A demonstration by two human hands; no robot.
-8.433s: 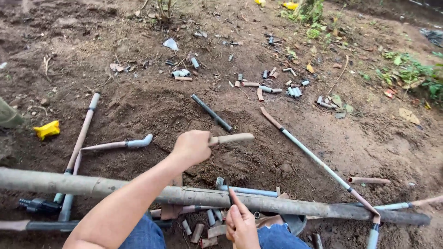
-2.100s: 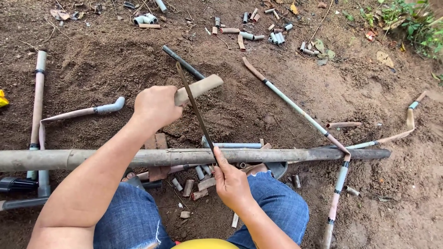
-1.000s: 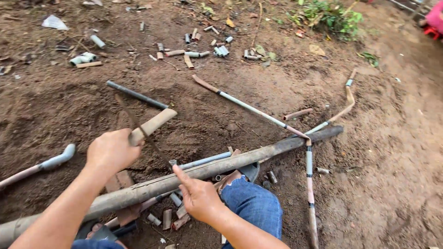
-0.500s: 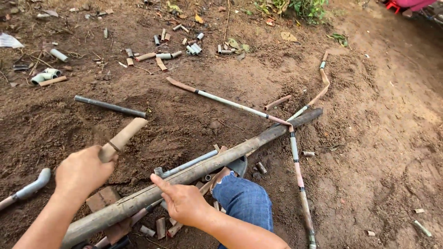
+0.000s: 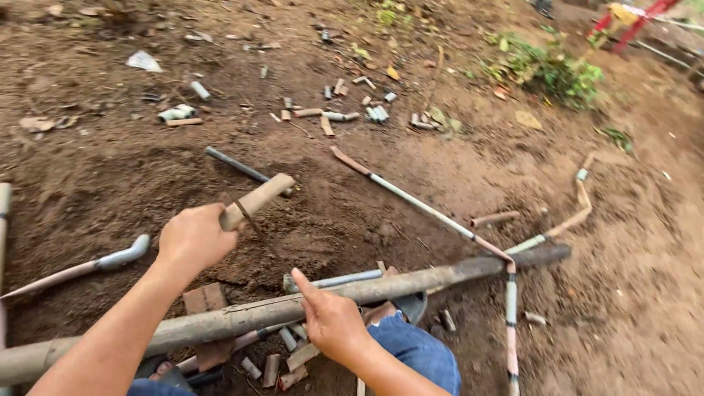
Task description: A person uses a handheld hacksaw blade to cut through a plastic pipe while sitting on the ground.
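Observation:
My left hand grips the wooden handle of a hand saw; its thin dark blade slants down towards a long muddy pipe lying across the ground in front of me. My right hand rests on that long pipe, index finger stretched along it, just right of the blade. My knee in blue jeans is under the pipe.
A brick lies under the long pipe, with several short cut pipe pieces beside it. Thin joined pipes run across the dirt to the right, a curved grey pipe lies left. More offcuts lie farther away.
My view has swung right and the long pipe now looks tilted. My right hand came off the saw blade and settled on the long pipe. The left hand still holds the saw handle.

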